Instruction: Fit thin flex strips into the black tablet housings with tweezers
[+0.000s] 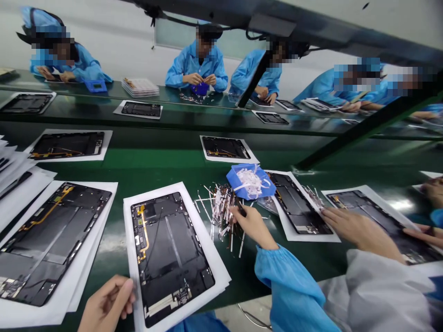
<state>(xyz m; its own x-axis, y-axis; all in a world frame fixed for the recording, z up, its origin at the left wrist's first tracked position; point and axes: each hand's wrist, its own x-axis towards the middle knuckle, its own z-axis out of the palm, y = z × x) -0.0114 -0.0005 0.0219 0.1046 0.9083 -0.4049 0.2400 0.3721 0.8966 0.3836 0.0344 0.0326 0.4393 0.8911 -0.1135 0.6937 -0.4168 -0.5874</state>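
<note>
A long green worktop [145, 159] is seen from above, and a second green line lies beyond it, where a row of co-workers in blue smocks [197, 69] is seated. A dark metal beam [367, 117] is angled across the upper right. Black tablet back panels on white paper sheets are spread along the worktop.

The nearest tablet back panel [169, 272] is laid on a white paper sheet [210, 249], with a gold flex cable [143, 230] routed down its upper left. Just to its right, a loose heap of thin metallic and white strips [219, 207] is scattered on the green surface, beside a blue plastic tray [251, 182] filled with white strips.

The right hand [252, 226], in a blue sleeve, is stretched over the heap, its fingers closed on a small dark item [241, 210] that is too small to identify. The left hand [107, 304] is held at the lower edge of the paper sheet, fingers partly curled; whether the sheet is gripped cannot be told. A co-worker's hand [360, 233], in a pale grey sleeve, is laid on another panel [380, 226] at the right.
</note>
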